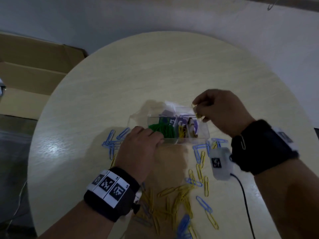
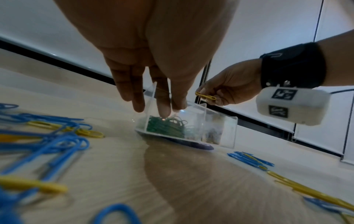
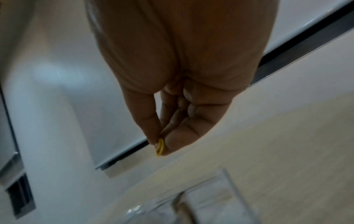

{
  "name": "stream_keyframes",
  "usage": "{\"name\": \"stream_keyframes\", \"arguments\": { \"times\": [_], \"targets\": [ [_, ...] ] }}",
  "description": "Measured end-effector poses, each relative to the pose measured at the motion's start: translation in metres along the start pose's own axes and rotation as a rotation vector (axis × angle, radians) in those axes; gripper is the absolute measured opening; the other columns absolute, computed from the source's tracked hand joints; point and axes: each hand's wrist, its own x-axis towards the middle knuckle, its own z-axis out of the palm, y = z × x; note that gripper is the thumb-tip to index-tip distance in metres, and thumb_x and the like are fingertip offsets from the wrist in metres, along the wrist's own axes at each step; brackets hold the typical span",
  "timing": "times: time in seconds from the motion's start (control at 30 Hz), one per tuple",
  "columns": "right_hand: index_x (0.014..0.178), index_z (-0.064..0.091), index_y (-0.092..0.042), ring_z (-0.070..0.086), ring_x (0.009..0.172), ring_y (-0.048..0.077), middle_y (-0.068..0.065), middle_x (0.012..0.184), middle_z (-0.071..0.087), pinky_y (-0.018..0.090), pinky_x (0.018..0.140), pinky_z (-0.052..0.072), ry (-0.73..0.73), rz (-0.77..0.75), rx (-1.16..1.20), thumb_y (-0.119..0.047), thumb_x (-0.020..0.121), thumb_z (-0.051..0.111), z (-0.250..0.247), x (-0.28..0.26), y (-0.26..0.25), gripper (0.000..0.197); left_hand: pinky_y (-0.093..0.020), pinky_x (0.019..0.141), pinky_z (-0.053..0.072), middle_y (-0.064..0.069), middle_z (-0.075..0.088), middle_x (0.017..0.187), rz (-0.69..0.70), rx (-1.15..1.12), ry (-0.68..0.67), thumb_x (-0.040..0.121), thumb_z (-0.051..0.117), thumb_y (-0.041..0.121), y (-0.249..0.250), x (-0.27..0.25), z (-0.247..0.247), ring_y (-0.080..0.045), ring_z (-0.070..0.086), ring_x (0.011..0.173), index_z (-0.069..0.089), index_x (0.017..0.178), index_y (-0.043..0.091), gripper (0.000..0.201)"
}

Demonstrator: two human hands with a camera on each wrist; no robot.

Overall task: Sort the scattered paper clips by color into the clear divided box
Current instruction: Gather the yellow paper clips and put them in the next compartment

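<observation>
The clear divided box (image 1: 204, 133) stands mid-table. Its left compartment holds a heap of green clips (image 1: 159, 131), the middle one some yellow clips (image 1: 181, 132). My left hand (image 1: 156, 137) is at the box's near left corner. In the left wrist view its straight fingers (image 2: 162, 108) straddle the left wall, tips touching the green clips (image 2: 164, 125). My right hand (image 1: 198, 110) hovers above the box's far right part and pinches a yellow clip (image 1: 196, 112) between thumb and forefinger. That yellow clip (image 3: 160, 147) also shows in the right wrist view, above the box (image 3: 210, 201), and again as the yellow clip (image 2: 205, 96).
Blue clips (image 1: 112, 142) lie left of the box. Mixed blue and yellow clips (image 1: 200, 156) spread right of it, and more yellow clips (image 1: 174, 195) towards the round table's (image 1: 155, 75) near edge. A cardboard box (image 1: 31, 80) sits off the table's left. A cable (image 1: 245, 200) trails from my right wrist.
</observation>
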Motion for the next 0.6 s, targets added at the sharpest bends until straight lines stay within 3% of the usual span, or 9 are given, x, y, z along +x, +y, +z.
{"name": "stream_keyframes", "arguments": {
  "times": [0.1, 0.17, 0.27, 0.43, 0.53, 0.6],
  "targets": [
    [0.079, 0.069, -0.022, 0.066, 0.063, 0.01, -0.005, 0.071, 0.071, 0.023, 0.062, 0.049, -0.023, -0.04, -0.214, -0.015, 0.074, 0.066, 0.021, -0.025, -0.002, 0.009, -0.04, 0.063, 0.048, -0.001, 0.061, 0.075, 0.013, 0.011, -0.036, 0.084, 0.046, 0.018, 0.003, -0.002, 0.0, -0.023, 0.052, 0.077, 0.065, 0.078, 0.018, 0.02],
    [0.079, 0.069, -0.021, 0.065, 0.074, 0.014, -0.003, 0.078, 0.072, 0.021, 0.063, 0.043, 0.015, -0.092, -0.342, -0.016, 0.077, 0.062, 0.035, -0.029, 0.001, 0.01, -0.041, 0.062, 0.048, -0.002, 0.061, 0.076, 0.002, 0.01, -0.039, 0.082, 0.05, 0.016, 0.002, 0.001, 0.002, -0.024, 0.052, 0.077, 0.065, 0.078, 0.017, 0.015],
    [0.081, 0.067, -0.02, 0.065, 0.081, 0.023, 0.002, 0.083, 0.071, 0.026, 0.071, 0.049, 0.076, -0.085, -0.4, -0.017, 0.08, 0.059, 0.05, -0.023, 0.007, 0.009, -0.043, 0.066, 0.049, -0.002, 0.061, 0.076, -0.01, -0.011, -0.057, 0.082, 0.056, 0.014, -0.004, 0.005, 0.006, -0.024, 0.053, 0.079, 0.065, 0.079, 0.017, 0.011],
    [0.098, 0.07, -0.02, 0.066, 0.086, 0.018, 0.0, 0.092, 0.072, 0.026, 0.077, 0.051, 0.219, -0.091, -0.278, -0.019, 0.081, 0.063, 0.047, -0.031, 0.004, 0.018, -0.043, 0.066, 0.05, -0.004, 0.063, 0.077, -0.016, -0.01, -0.029, 0.079, 0.061, 0.004, -0.01, 0.013, 0.006, -0.026, 0.056, 0.078, 0.067, 0.079, 0.016, 0.013],
    [0.098, 0.069, -0.02, 0.063, 0.086, 0.026, 0.005, 0.096, 0.066, 0.037, 0.08, 0.051, 0.346, -0.151, -0.288, -0.02, 0.076, 0.068, 0.041, -0.047, 0.017, 0.022, -0.043, 0.068, 0.051, -0.008, 0.066, 0.08, -0.054, -0.002, -0.016, 0.081, 0.062, 0.006, -0.015, 0.022, 0.004, -0.031, 0.058, 0.081, 0.072, 0.084, 0.013, 0.013],
    [0.108, 0.067, -0.015, 0.061, 0.095, 0.03, 0.01, 0.109, 0.06, 0.042, 0.087, 0.05, 0.328, -0.099, -0.317, -0.022, 0.076, 0.071, 0.044, -0.055, 0.03, 0.033, -0.043, 0.071, 0.051, -0.009, 0.067, 0.083, -0.081, 0.0, -0.018, 0.085, 0.064, 0.007, -0.018, 0.029, 0.005, -0.032, 0.059, 0.084, 0.074, 0.089, 0.012, 0.012]
  ]
}}
